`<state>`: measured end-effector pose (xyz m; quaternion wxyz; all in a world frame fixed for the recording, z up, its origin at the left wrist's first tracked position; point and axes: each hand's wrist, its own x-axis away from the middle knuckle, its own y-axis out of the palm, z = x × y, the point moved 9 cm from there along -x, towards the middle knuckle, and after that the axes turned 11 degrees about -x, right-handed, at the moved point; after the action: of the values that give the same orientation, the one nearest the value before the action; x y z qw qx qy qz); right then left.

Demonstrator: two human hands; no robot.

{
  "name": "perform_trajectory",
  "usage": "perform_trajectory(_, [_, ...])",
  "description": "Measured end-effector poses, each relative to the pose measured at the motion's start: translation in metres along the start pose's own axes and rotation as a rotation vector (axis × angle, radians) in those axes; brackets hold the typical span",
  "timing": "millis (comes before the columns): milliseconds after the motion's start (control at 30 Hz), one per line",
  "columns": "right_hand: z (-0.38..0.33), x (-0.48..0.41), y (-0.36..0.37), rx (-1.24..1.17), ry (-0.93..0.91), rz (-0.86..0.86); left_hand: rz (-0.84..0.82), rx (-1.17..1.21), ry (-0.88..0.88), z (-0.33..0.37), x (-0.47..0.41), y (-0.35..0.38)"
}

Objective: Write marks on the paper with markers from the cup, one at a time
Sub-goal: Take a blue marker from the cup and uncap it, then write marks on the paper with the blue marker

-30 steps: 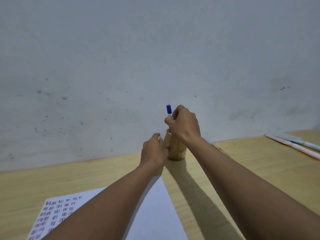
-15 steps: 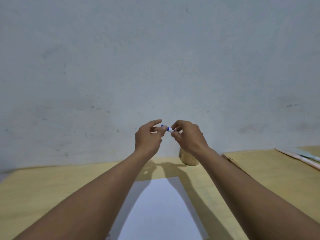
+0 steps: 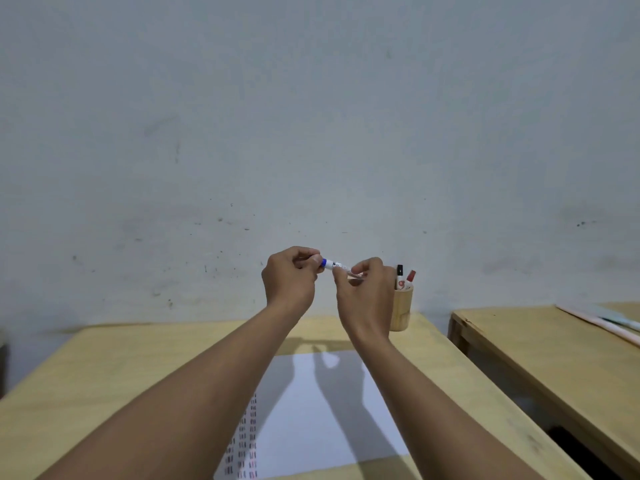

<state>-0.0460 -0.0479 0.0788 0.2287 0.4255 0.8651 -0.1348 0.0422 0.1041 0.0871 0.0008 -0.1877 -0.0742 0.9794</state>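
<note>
Both hands hold a blue-capped white marker [image 3: 334, 264] level in the air above the table. My left hand [image 3: 290, 279] pinches its blue cap end, and my right hand [image 3: 365, 292] grips the barrel. The wooden cup [image 3: 401, 308] stands at the table's far edge, just right of my right hand, with a black-capped marker [image 3: 400, 274] and a red-capped marker [image 3: 410, 276] sticking out. The white paper [image 3: 311, 420] lies on the table below my arms, with rows of small red and dark marks along its left side, partly hidden by my left forearm.
The light wooden table [image 3: 104, 372] ends at a grey wall. A second wooden table [image 3: 554, 344] stands to the right across a dark gap, with pale pink and pale green sticks [image 3: 609, 323] lying at its far right.
My right hand lifted the blue marker out of the cup and my left hand left the cup and took the cap end. The hands moved left, so the cup now shows.
</note>
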Motion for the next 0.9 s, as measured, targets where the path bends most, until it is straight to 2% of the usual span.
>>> perform_trajectory(67, [0.004, 0.009, 0.011, -0.052, 0.084, -0.028, 0.029, 0.035, -0.031, -0.005, 0.002, -0.013])
perform_trajectory(100, [0.009, 0.014, 0.019, -0.114, 0.182, -0.064, 0.025, 0.056, -0.045, -0.008, 0.003, -0.019])
perform_trajectory(233, [0.022, 0.034, 0.048, -0.608, 0.641, -0.141, -0.05, 0.033, -0.036, -0.014, 0.004, -0.033])
perform_trajectory(300, [0.019, 0.041, 0.063, -0.8, 0.75, -0.155, -0.075, 0.025, -0.025, -0.015, 0.005, -0.042])
perform_trajectory(400, [0.01, 0.043, 0.079, -0.877, 0.721, -0.221, -0.064, 0.009, -0.02, -0.019, 0.006, -0.057])
perform_trajectory(600, [0.01, 0.045, 0.094, -0.709, 0.551, -0.317, 0.005, -0.091, -0.066, -0.046, -0.001, -0.097])
perform_trajectory(900, [0.033, 0.071, 0.117, -0.483, 0.49, -0.425, -0.015, -0.529, -0.117, -0.116, 0.003, -0.14])
